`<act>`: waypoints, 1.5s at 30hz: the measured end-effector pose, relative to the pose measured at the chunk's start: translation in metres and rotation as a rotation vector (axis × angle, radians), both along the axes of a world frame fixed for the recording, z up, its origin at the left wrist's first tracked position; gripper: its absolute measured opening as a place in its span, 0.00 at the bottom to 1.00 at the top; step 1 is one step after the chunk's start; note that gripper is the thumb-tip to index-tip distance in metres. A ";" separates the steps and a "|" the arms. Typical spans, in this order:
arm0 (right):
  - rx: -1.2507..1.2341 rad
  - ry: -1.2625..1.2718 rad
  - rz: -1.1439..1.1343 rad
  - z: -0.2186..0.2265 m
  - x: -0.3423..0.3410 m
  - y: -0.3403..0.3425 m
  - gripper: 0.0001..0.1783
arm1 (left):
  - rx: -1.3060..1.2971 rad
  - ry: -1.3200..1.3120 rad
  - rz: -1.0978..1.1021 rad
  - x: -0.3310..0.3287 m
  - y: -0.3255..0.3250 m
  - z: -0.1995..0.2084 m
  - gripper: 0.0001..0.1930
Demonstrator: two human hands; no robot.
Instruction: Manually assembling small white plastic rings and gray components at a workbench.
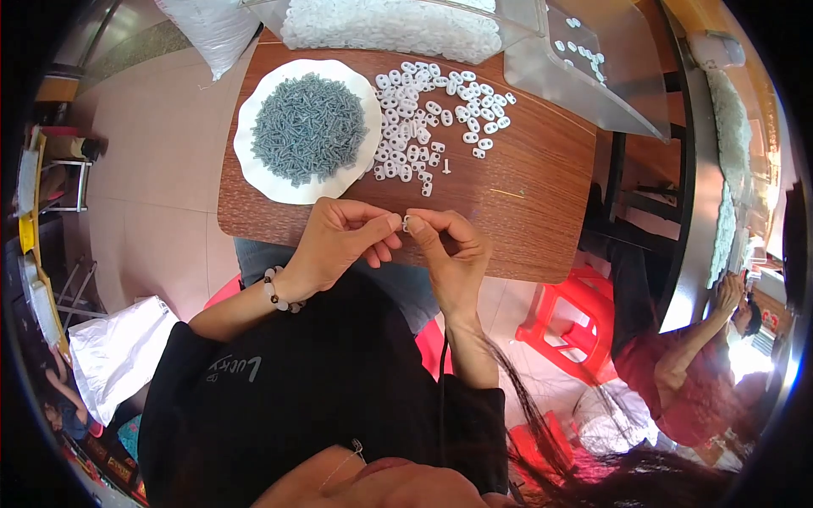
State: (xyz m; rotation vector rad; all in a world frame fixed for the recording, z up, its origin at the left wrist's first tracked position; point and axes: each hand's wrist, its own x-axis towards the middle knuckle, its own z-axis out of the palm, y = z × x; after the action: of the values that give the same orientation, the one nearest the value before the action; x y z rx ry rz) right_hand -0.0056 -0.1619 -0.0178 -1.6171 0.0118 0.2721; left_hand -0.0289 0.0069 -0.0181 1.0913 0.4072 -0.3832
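Over the near edge of the brown table (542,195), my two hands meet fingertip to fingertip. My right hand (456,254) pinches a small white plastic piece (406,223) between thumb and forefinger. Closed in a pinch beside it, my left hand (334,245) has its fingertips close to that piece; whatever it holds is too small to make out. Beyond my left hand stands a white scalloped plate (246,140) heaped with small grey screws (309,127). Many white two-hole plastic pieces (406,118) lie loose to the right of the plate. A small white T-shaped part (446,167) lies apart from them.
A see-through bin (389,34) full of white pieces stands at the far edge. Beside it, a tilted bin (584,85) holds a few pieces. A red stool (567,326) is right of the table. Another person (686,372) works at the far right.
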 end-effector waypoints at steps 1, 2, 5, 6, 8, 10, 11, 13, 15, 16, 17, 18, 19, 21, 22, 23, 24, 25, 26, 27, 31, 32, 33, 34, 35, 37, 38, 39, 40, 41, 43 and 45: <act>-0.025 -0.003 0.013 0.000 0.000 0.000 0.06 | 0.018 -0.001 -0.020 0.000 0.001 -0.001 0.09; -0.050 -0.006 0.025 0.000 0.001 -0.001 0.06 | 0.036 -0.001 -0.040 0.000 0.002 -0.001 0.09; -0.011 0.005 0.023 -0.004 0.001 -0.001 0.06 | 0.008 -0.012 -0.011 0.000 0.001 0.000 0.09; -0.011 0.006 0.023 -0.003 0.001 0.000 0.06 | 0.008 -0.012 -0.011 0.000 0.001 0.000 0.09; 0.025 0.044 0.010 0.000 0.001 0.000 0.06 | 0.031 -0.021 -0.032 -0.001 0.001 -0.001 0.11; 0.026 0.031 0.006 -0.002 0.001 -0.002 0.06 | 0.042 -0.022 -0.066 -0.001 0.002 0.002 0.12; 0.028 0.020 0.004 -0.003 0.001 -0.004 0.06 | 0.055 -0.023 -0.099 -0.001 0.003 0.005 0.13; 0.013 0.018 -0.006 -0.001 0.002 -0.005 0.06 | 0.050 -0.008 -0.124 -0.002 0.007 0.011 0.14; -0.004 0.018 -0.017 0.002 0.003 -0.007 0.06 | 0.044 0.008 -0.150 -0.002 0.012 0.015 0.14; 0.003 0.006 -0.013 0.006 0.004 -0.008 0.06 | 0.085 -0.041 -0.152 -0.002 0.015 0.017 0.15; 0.010 -0.006 -0.009 0.008 0.004 -0.009 0.06 | 0.127 -0.090 -0.154 -0.001 0.016 0.018 0.15; 0.013 -0.008 -0.009 0.010 0.005 -0.010 0.06 | 0.130 -0.092 -0.154 -0.001 0.016 0.020 0.15; 0.013 -0.036 0.005 0.012 0.005 -0.010 0.06 | 0.144 -0.095 -0.139 0.000 0.016 0.023 0.15; 0.014 -0.065 0.016 0.017 0.006 -0.011 0.06 | 0.158 -0.099 -0.127 0.002 0.015 0.025 0.14; 0.022 -0.039 0.022 0.020 0.006 -0.011 0.06 | 0.124 -0.081 -0.138 0.005 0.015 0.026 0.14; 0.029 -0.013 0.028 0.022 0.006 -0.011 0.06 | 0.090 -0.064 -0.149 0.007 0.015 0.027 0.14; 0.030 -0.013 0.026 0.023 0.005 -0.011 0.06 | 0.091 -0.064 -0.152 0.007 0.013 0.027 0.14; 0.051 0.001 0.023 0.023 0.005 -0.010 0.06 | 0.074 -0.053 -0.159 0.007 0.012 0.028 0.14; 0.071 0.015 0.020 0.023 0.005 -0.009 0.06 | 0.057 -0.041 -0.166 0.007 0.010 0.028 0.13; 0.072 0.015 0.017 0.022 0.004 -0.009 0.06 | 0.058 -0.042 -0.169 0.006 0.010 0.027 0.13; 0.117 0.041 -0.004 0.021 0.003 -0.008 0.07 | 0.011 -0.029 -0.137 0.005 0.008 0.022 0.12; 0.106 0.039 0.003 0.021 0.002 -0.007 0.07 | 0.008 -0.031 -0.125 0.004 0.008 0.021 0.11; 0.107 0.039 0.001 0.021 0.002 -0.007 0.07 | 0.009 -0.032 -0.127 0.004 0.007 0.021 0.11; 0.119 0.061 -0.004 0.020 0.002 -0.006 0.07 | -0.002 -0.022 -0.111 0.003 0.006 0.020 0.11; 0.130 0.083 -0.008 0.020 0.002 -0.005 0.06 | -0.013 -0.012 -0.095 0.003 0.006 0.020 0.10; 0.108 0.066 -0.011 0.021 0.001 -0.005 0.06 | -0.023 -0.010 -0.096 0.003 0.006 0.020 0.10; 0.086 0.050 -0.013 0.021 0.001 -0.004 0.07 | -0.034 -0.007 -0.097 0.003 0.006 0.020 0.10; 0.087 0.051 -0.012 0.020 0.001 -0.004 0.07 | -0.034 -0.006 -0.096 0.002 0.006 0.020 0.10; 0.108 0.050 -0.011 0.018 0.001 -0.004 0.07 | -0.024 -0.003 -0.092 0.002 0.006 0.019 0.09; 0.128 0.050 -0.009 0.016 0.000 -0.004 0.07 | -0.015 0.000 -0.088 0.002 0.006 0.019 0.09; 0.112 0.042 -0.007 0.014 0.000 -0.004 0.07 | -0.017 0.004 -0.083 0.001 0.006 0.017 0.09; 0.095 0.034 -0.004 0.014 -0.001 -0.003 0.07 | -0.020 0.008 -0.078 0.001 0.005 0.015 0.08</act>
State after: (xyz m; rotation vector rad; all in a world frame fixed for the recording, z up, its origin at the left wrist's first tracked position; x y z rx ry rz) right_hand -0.0061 -0.1652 -0.0039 -1.5179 0.0281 0.2931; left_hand -0.0280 0.0122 -0.0028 1.0890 0.3682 -0.4602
